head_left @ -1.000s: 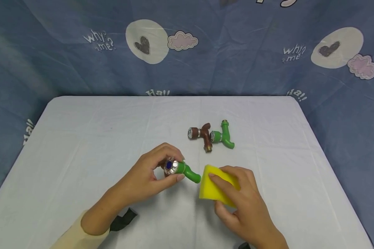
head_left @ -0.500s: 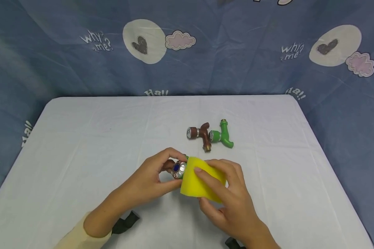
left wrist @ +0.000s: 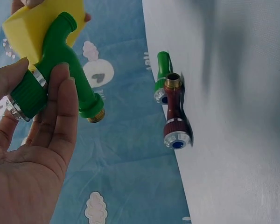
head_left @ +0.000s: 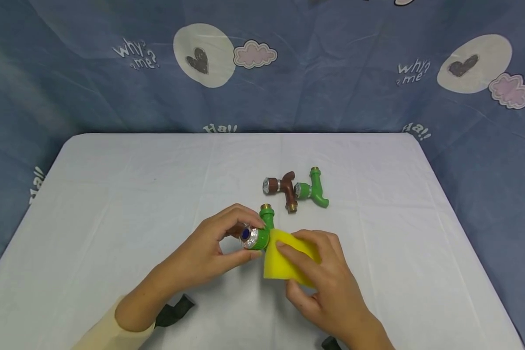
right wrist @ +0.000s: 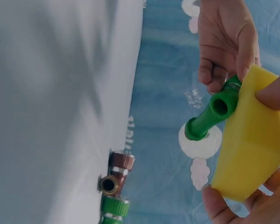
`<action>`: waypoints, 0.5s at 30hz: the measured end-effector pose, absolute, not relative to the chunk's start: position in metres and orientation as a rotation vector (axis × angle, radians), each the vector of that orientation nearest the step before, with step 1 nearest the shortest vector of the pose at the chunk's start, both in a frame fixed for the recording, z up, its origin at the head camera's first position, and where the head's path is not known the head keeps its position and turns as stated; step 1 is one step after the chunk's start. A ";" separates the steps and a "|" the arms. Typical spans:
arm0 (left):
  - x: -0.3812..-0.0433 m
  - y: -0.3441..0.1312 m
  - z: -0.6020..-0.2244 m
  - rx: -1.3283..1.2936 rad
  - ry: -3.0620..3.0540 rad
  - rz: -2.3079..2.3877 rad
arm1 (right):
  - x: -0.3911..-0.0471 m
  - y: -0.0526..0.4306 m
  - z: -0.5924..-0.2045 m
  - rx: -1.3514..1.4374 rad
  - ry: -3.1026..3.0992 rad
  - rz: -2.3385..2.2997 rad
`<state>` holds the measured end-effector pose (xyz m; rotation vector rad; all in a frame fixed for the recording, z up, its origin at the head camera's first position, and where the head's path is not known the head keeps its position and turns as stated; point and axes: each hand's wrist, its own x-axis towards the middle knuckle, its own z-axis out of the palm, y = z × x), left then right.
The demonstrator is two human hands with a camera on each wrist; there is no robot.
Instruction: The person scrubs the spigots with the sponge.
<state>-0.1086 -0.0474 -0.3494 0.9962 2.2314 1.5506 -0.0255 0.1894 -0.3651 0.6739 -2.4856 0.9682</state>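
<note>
My left hand (head_left: 220, 240) pinches a green tap (left wrist: 60, 56) by its ribbed knob, which has a silver cap with a blue centre. The tap is off the table, its brass threaded end pointing away in the head view. My right hand (head_left: 328, 277) grips a yellow sponge (head_left: 286, 260) between thumb and fingers. The sponge lies against the side of the tap and hides its spout in the head view. In the right wrist view the spout opening shows beside the sponge.
Beyond the hands, a brown tap (head_left: 287, 189) and a second green tap (head_left: 316, 189) lie side by side on the white-covered table (head_left: 157, 194). A dark strap (head_left: 175, 311) hangs by the left wrist. A blue printed curtain (head_left: 323, 73) stands behind the table.
The right hand has brought the sponge leftward onto the held tap, then slightly back right. The left hand has turned the tap, so its brass end now shows. The two lying taps have not moved.
</note>
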 end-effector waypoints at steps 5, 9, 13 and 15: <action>-0.109 -0.049 -0.350 0.986 2.222 1.559 | -0.021 0.193 -0.367 0.649 -2.535 0.988; -0.108 -0.048 -0.350 0.966 2.192 1.582 | -0.017 0.196 -0.369 0.648 -2.542 1.012; -0.109 -0.047 -0.349 0.965 2.166 1.626 | -0.014 0.198 -0.370 0.656 -2.559 1.012; -0.109 -0.047 -0.349 0.970 2.163 1.639 | -0.013 0.200 -0.371 0.664 -2.567 1.002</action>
